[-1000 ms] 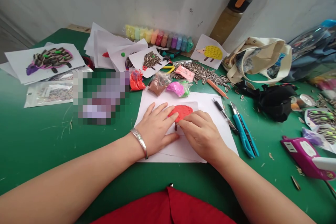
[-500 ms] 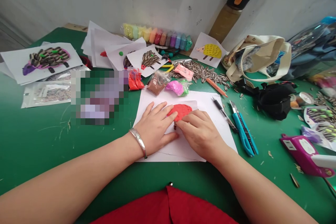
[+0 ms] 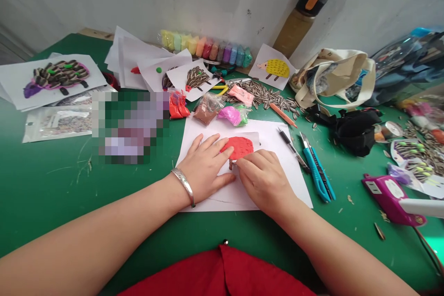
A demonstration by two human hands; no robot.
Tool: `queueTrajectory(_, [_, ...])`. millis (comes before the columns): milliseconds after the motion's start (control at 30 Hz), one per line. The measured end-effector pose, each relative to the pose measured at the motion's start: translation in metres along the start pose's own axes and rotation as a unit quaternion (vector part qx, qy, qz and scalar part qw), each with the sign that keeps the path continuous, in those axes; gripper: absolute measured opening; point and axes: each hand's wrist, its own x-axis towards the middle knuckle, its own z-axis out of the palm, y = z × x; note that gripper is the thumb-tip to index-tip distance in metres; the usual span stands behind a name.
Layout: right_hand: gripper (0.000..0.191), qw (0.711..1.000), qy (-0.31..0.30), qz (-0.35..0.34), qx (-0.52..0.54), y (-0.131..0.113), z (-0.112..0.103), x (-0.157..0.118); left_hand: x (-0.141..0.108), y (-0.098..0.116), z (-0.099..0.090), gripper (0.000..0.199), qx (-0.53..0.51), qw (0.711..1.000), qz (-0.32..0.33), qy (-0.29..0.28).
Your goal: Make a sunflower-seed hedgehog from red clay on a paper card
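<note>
One red shape (image 3: 241,148) of what appears to be modelling clay is framed by both hands, lying straight ahead of them on a small sheet of paper (image 3: 255,137), which is set on larger white paper (image 3: 291,194) on the green surface (image 3: 138,226). Its left end is overlapped by the fingers of the left hand (image 3: 204,164), while its lower right edge is met by the fingertips of the right hand (image 3: 265,175). Neither hand can be called clearly nearer. The longer axis seems to be laid crosswise, from left to right, though the left end is hidden.

By the left hand nothing is grasped: it is laid flat, fingers spread, with the paper pinned beneath. The right hand's fingers and thumb are drawn together in a pinch; whether anything is held between them cannot be told.

The shape is bright red, matte and flattened, with a rounded upper outline and a slightly dimpled face. Just below its lower edge, between the hands, a short brown strip (image 3: 231,164) can be seen, set roughly at right angles to that edge.
</note>
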Motion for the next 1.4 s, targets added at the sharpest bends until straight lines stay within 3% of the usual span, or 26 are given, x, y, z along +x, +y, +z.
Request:
queueTrajectory(400, [0.022,0.999,-0.017,-0.028,0.022,0.000,-0.004,-0.003,0.000,0.001,-0.001,0.056,0.016,1.000,-0.002,-0.003])
queueTrajectory(833, [0.020,0.998,0.000,-0.015,0.056,0.002,-0.006,-0.003,-0.001,0.000,0.000,0.057,0.007,1.000,0.002,0.007])
queueTrajectory(1200, [0.019,0.995,-0.028,-0.020,0.093,0.002,-0.009,-0.002,-0.001,0.000,0.001,0.057,0.004,1.000,0.003,0.013])
queueTrajectory(1400, [0.016,0.994,0.023,0.010,0.102,0.010,-0.003,-0.002,-0.001,-0.001,0.001,0.057,0.000,1.000,0.002,0.008])
